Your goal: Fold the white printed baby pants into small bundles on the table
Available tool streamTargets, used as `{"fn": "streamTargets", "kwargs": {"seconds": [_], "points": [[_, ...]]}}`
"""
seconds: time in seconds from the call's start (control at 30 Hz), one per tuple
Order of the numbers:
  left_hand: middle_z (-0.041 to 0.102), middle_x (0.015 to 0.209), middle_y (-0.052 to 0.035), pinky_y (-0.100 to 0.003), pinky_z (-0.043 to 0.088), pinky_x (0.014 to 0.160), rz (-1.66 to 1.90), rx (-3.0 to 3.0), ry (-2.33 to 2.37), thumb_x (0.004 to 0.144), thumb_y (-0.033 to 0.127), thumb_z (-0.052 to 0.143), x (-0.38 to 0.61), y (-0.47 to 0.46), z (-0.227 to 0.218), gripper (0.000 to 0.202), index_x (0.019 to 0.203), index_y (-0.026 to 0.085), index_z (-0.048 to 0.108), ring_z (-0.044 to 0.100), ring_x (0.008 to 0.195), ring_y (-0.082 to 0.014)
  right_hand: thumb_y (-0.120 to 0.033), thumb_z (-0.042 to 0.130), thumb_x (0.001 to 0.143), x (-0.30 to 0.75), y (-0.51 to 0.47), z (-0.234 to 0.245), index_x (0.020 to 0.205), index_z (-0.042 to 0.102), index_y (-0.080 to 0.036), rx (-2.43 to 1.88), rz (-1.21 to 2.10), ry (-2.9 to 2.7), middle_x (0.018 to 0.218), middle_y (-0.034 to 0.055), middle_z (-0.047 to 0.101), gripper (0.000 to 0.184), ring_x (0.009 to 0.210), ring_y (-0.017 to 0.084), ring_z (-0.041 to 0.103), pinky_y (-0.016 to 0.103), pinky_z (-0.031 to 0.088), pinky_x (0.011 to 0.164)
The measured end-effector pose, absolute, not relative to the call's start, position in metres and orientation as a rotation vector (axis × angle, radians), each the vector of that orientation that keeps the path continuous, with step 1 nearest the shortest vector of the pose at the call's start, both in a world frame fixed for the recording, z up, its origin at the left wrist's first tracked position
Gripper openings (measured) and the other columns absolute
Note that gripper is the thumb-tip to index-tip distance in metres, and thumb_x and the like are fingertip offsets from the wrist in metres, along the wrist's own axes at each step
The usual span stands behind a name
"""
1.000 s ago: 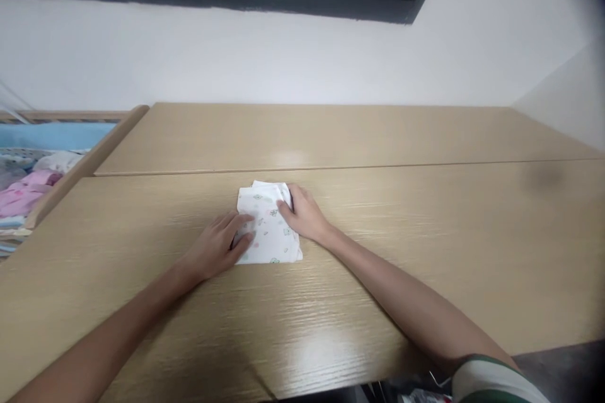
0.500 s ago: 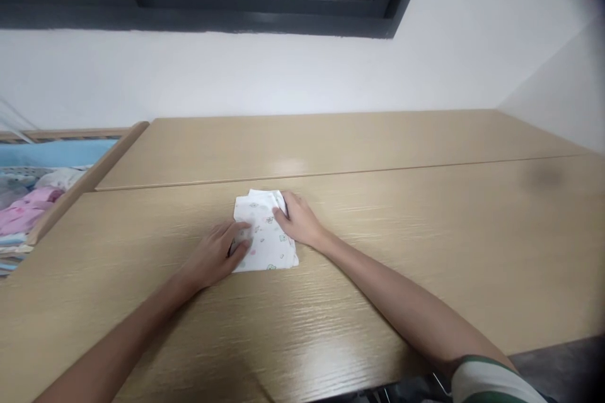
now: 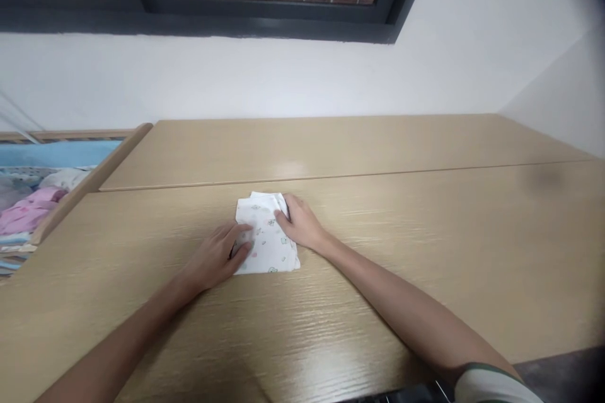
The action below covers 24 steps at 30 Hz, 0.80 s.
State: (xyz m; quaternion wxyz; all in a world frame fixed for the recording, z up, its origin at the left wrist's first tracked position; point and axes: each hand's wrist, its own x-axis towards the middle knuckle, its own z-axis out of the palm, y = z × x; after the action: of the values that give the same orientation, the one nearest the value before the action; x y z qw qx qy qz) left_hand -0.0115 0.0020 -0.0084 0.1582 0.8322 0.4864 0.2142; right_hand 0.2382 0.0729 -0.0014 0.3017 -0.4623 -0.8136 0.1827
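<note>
A small white cloth (image 3: 265,250), folded into a near-square and printed with tiny coloured figures, lies on the wooden tabletop. Its layers are slightly offset at the top and at the lower right corner. My left hand (image 3: 221,255) holds its left edge, thumb and index finger resting on top and the other fingers partly hidden. At the upper right edge, my right hand (image 3: 300,221) grips the cloth with the thumb on its face and the fingers around the far side.
Left of the tabletop (image 3: 425,252) stands a wooden-railed crib (image 3: 94,179) holding pink clothing (image 3: 31,209) and blue fabric (image 3: 57,153). A white wall (image 3: 283,75) and a dark-framed barred window (image 3: 265,16) rise behind. A black object (image 3: 401,394) shows at the front edge.
The view has shifted slightly, so everything sits a little lower and to the right. Both hands keep their places on the cloth.
</note>
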Motion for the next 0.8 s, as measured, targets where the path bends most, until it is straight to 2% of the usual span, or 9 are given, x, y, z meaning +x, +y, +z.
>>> {"fn": "streamTargets", "kwargs": {"seconds": [0.47, 0.8], "points": [[0.067, 0.118, -0.0093, -0.044, 0.051, 0.094, 0.638, 2.4, 1.386, 0.101, 0.044, 0.043, -0.0092, 0.0016, -0.0057, 0.035, 0.125, 0.022, 0.056, 0.064, 0.108, -0.0275, -0.025, 0.049, 0.096, 0.2388, 0.0718, 0.0005, 0.11, 0.054, -0.018, -1.223, 0.477, -2.166, 0.103, 0.0101, 0.065, 0.017, 0.094, 0.025, 0.061, 0.038, 0.047, 0.083], [0.066, 0.118, -0.0097, -0.045, 0.051, 0.096, 0.61, 2.385, 1.372, 0.102, 0.046, 0.041, -0.0104, 0.002, -0.0067, 0.036, 0.125, 0.022, 0.055, 0.063, 0.108, -0.0272, -0.026, 0.05, 0.096, 0.2386, 0.0711, 0.0019, 0.108, 0.054, -0.018, -1.224, 0.504, -2.151, 0.099, 0.0085, 0.064, 0.014, 0.092, 0.024, 0.06, 0.037, 0.047, 0.082]]}}
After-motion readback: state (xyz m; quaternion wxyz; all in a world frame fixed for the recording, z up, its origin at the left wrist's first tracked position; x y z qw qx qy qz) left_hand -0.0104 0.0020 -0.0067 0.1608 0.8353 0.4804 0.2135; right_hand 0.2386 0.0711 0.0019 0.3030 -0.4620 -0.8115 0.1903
